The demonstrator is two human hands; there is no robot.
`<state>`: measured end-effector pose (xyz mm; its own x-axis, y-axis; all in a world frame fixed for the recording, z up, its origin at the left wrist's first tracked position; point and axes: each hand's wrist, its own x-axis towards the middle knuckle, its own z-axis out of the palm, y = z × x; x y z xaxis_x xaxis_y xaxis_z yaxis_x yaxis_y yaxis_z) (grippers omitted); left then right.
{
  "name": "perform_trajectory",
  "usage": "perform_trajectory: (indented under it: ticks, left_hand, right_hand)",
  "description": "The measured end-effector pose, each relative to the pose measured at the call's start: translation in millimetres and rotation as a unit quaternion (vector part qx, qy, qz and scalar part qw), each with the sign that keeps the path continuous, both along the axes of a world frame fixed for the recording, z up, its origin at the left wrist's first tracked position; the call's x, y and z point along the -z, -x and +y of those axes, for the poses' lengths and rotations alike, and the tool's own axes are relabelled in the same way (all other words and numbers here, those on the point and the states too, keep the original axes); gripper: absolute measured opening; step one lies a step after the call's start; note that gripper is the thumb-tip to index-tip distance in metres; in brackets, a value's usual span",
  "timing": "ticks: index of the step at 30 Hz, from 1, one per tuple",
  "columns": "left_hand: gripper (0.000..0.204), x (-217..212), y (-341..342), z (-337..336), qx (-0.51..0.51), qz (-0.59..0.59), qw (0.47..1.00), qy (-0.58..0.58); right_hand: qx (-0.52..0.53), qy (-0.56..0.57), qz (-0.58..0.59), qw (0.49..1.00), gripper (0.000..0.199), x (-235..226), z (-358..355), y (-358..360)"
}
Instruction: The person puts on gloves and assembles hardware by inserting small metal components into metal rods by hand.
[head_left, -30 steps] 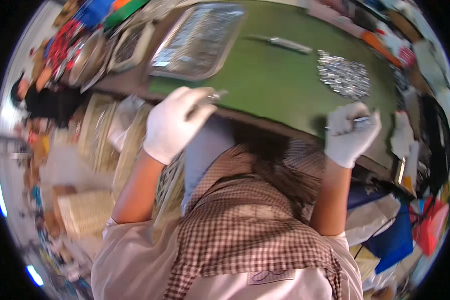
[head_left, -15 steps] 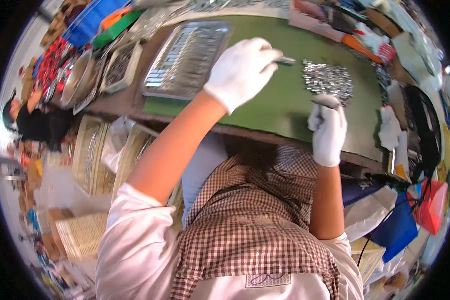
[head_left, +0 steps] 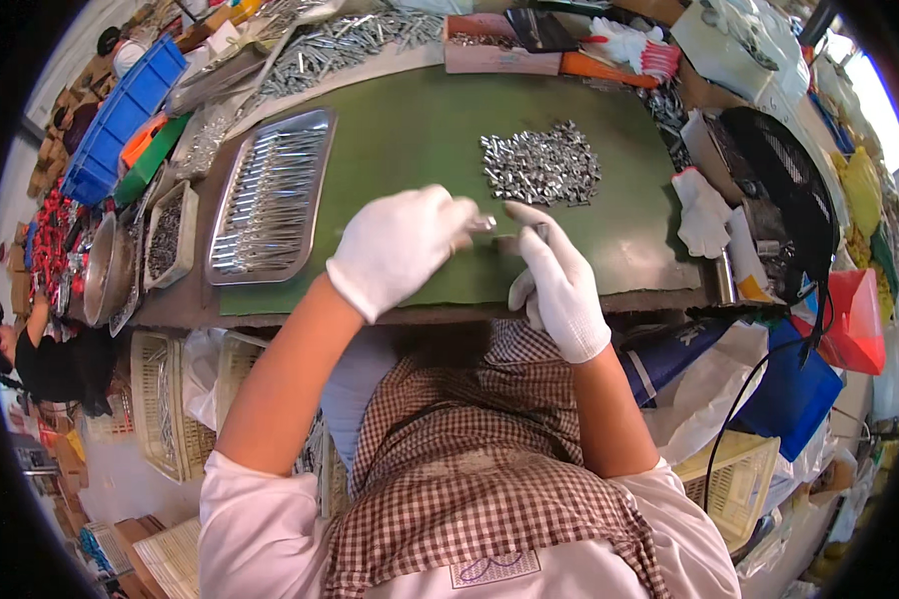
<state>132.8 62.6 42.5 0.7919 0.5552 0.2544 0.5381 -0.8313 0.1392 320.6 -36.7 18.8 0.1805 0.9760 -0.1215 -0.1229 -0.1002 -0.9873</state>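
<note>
My left hand [head_left: 398, 245], in a white glove, pinches a slim silver metal piece [head_left: 483, 224] whose end sticks out past the fingertips. Opposite it, my gloved right hand [head_left: 566, 295] is closed with a small metal part [head_left: 541, 231] showing between its fingers. Both hands hover over the near part of the green mat [head_left: 400, 130], close together but apart. Just beyond the right hand lies a loose pile of small silver metal parts [head_left: 541, 165]. A metal tray [head_left: 321, 185] of long, slim metal pieces in rows lies left of my left hand.
Loose metal pieces [head_left: 345, 50] cover the back left. A pink box [head_left: 504, 62] and an orange-handled tool [head_left: 604, 68] lie along the back. At right are a spare glove [head_left: 702, 215] and a black mesh object [head_left: 779, 150]. A person [head_left: 60, 359] is at far left.
My right hand has come left and my left hand nearer, so they now almost meet. The view has shifted, so the tray and pile appear farther left.
</note>
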Motion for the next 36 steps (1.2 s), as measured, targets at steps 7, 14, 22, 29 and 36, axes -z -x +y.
perform_trajectory:
  ticks: [7, 14, 22, 29, 36]
  left_hand:
    - [0.033, 2, 0, -31, 0.021, -0.071, 0.997, 0.037]
    - [0.031, 6, -16, -45, 0.005, -0.095, 0.995, 0.033]
    - [0.026, 3, -8, -42, -0.010, -0.115, 0.993, 0.012]
    - [0.032, -1, -4, -43, -0.034, -0.098, 0.987, 0.125]
    - [0.031, 2, -7, -46, -0.032, -0.108, 0.985, 0.134]
  right_hand:
    - [-0.051, 0.051, -0.008, 0.997, 0.028, 1, -2, -14]
    - [-0.050, 0.018, -0.159, 0.986, 0.032, 8, -5, -19]
    - [-0.057, 0.030, -0.142, 0.988, 0.023, 5, -12, -21]
    - [-0.007, 0.023, -0.161, 0.987, 0.018, 2, -15, -23]
    - [-0.026, -0.014, -0.173, 0.984, 0.017, 6, -14, -12]
